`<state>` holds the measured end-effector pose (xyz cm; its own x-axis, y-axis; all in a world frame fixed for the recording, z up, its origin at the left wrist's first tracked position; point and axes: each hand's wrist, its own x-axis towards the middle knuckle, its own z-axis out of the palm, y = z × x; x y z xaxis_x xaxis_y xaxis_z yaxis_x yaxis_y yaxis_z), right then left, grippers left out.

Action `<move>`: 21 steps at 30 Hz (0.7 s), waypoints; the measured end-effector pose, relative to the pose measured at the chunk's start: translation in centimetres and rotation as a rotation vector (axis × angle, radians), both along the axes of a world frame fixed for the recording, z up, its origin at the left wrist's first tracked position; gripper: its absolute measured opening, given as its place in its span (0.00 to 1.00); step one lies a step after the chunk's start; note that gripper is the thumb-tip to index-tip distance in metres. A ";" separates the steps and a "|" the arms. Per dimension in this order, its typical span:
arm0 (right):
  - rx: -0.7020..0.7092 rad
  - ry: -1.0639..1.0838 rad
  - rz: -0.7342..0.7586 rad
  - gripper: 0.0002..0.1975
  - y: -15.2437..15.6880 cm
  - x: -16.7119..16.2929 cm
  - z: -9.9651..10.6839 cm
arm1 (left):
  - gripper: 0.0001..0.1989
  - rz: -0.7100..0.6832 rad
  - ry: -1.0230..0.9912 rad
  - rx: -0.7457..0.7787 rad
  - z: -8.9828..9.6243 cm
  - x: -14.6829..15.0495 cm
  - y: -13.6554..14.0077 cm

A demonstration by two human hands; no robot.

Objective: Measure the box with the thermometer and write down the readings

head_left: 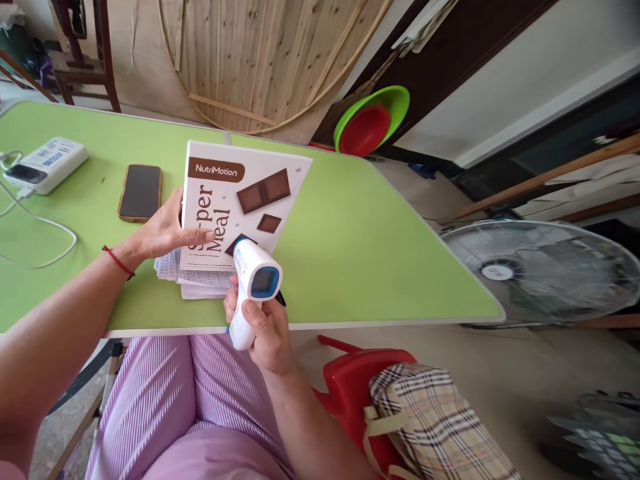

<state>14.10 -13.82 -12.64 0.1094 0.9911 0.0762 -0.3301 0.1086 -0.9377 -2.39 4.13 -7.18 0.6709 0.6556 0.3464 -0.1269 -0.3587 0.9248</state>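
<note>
My left hand grips the left edge of a white box with brown chocolate pictures and "NutriMotion" print, its thumb across the front. The box is held tilted up above the green table. In my right hand is a white and blue infrared thermometer, fingers wrapped round its handle. Its small screen faces me and looks dark; its front end points at the lower part of the box. Beneath the box lie sheets of written paper, partly hidden.
A phone and a white power bank with a cable lie on the table's left. Green and red basins stand beyond the far edge. To the right are a fan and a red stool with a plaid bag.
</note>
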 end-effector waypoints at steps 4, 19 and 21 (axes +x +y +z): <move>0.015 -0.020 0.001 0.16 -0.1 0.0 0.0 | 0.34 0.044 0.025 0.009 0.3 0.0 -0.2; 0.032 -0.006 0.033 0.14 -0.1 0.3 -0.4 | 0.35 0.027 0.077 -0.067 0.7 -0.1 -0.4; 0.035 -0.012 0.031 0.14 0.0 0.2 -0.3 | 0.37 0.056 0.071 -0.079 0.5 -0.3 -0.3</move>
<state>14.33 -13.84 -12.94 0.0778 0.9907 0.1119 -0.3227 0.1312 -0.9374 -2.71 3.87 -6.70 0.6532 0.7165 0.2449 -0.0420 -0.2886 0.9565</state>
